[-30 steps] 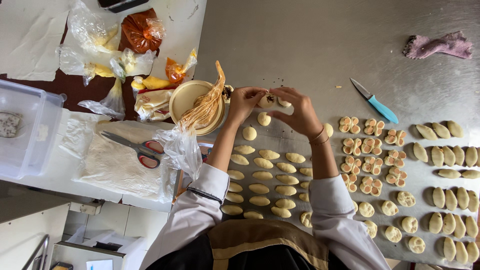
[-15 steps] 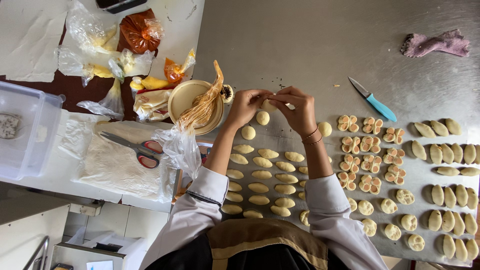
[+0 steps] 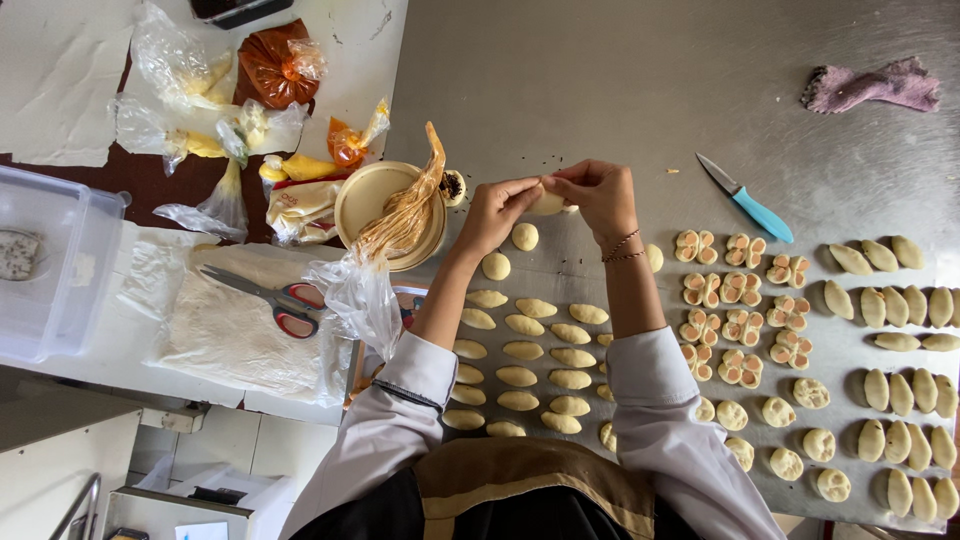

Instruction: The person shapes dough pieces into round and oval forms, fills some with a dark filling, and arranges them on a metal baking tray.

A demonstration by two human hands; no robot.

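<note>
My left hand (image 3: 497, 212) and my right hand (image 3: 601, 192) meet above the steel table (image 3: 620, 90), both pinching one small pale dough piece (image 3: 549, 204) between the fingertips. My right wrist wears thin bracelets. Just below the hands lie two round dough pieces (image 3: 524, 236), and nearer me sit rows of several oval shaped dough pieces (image 3: 545, 350). To the left of my left hand stands a cream bowl (image 3: 361, 196) with a twisted plastic bag (image 3: 405, 212) lying across it.
Flower-shaped pastries (image 3: 735, 300), round ones (image 3: 790, 432) and folded ovals (image 3: 905, 330) fill the table's right side. A blue-handled knife (image 3: 748, 199) and a purple cloth (image 3: 868, 86) lie further out. Red-handled scissors (image 3: 270, 296), several filling bags (image 3: 270, 66) and a clear plastic box (image 3: 45, 270) are at left.
The view has shifted slightly. My hands have drawn closer together around the dough piece and moved a little to the right; the dough is now more enclosed by the fingertips.
</note>
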